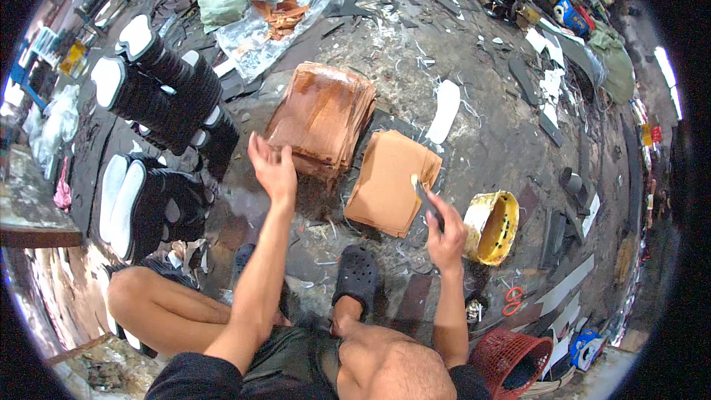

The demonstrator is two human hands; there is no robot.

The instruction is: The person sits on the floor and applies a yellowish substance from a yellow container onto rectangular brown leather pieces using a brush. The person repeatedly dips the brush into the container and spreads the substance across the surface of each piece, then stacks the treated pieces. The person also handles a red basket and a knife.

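Observation:
My right hand (446, 238) grips a brush (428, 197) by its dark handle, and the pale tip is at the right part of a stack of tan sheets (385, 185). To the left and farther off lies a thicker stack of brown sheets (318, 115), its top one streaked with darker wet-looking patches. My left hand (272, 170) is at this stack's near left corner, fingers apart and holding nothing; whether it touches the sheets I cannot tell. Right of my right hand stands a yellow tub (480, 215) with brownish residue inside.
Tall piles of black soles with white tops (159, 96) rise on the left. A white sole-shaped piece (444, 111) lies beyond the tan stack. Orange scissors (512, 301) and a red basket (511, 363) sit at the lower right. Scraps litter the floor around a plastic bag (255, 44).

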